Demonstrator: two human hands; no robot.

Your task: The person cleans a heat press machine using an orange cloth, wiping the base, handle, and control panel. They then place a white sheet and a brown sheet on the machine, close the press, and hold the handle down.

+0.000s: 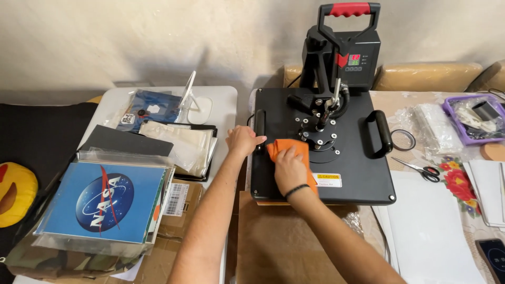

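Note:
A black heat press [363, 173] with a red-gripped lever handle stands on the table in front of me, its top plate closed. My left hand [243, 140] rests against the plate's left edge, beside its left side handle [259, 122]. My right hand [289, 169], a black band on the wrist, presses an orange cloth [288, 148] flat on top of the black plate, just left of the centre hub. A yellow and white warning label [326, 180] lies right of that hand.
Left of the press lies a stack of plastic-sleeved sheets with a blue printed one [102, 202] on top, over cardboard. Scissors [421, 169], a tape roll [403, 140], white paper [428, 226], a purple tray [473, 118] and a phone [493, 255] sit at right.

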